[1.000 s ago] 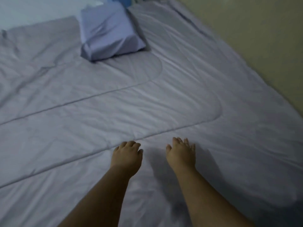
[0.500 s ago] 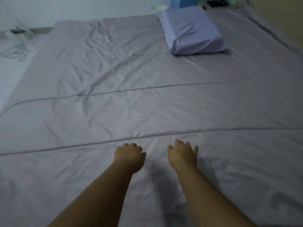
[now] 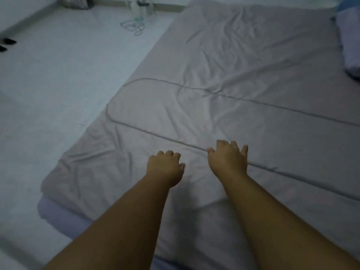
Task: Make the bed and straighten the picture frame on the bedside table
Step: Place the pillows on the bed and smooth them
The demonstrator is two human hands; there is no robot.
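Note:
A grey quilted cover [image 3: 243, 75] lies spread over the bed, wrinkled in its far half and near its left corner. My left hand [image 3: 165, 168] rests palm down on the cover with its fingers loosely bent. Beside it, my right hand [image 3: 228, 160] lies flat on a stitched seam, fingers spread. Neither hand holds any cloth. A lilac pillow [image 3: 350, 41] shows at the right edge. No bedside table or picture frame is in view.
The pale floor [image 3: 58, 84] runs along the bed's left side. A coiled cable and small items [image 3: 136, 24] lie by the far wall. Two dark objects [image 3: 6, 44] sit at the left edge. The mattress corner [image 3: 58, 211] juts out under the cover.
The view has swung left, bringing the bed's left edge and the floor into sight and pushing the pillow to the right edge. Both hands stay on the cover; the right hand's fingers have spread.

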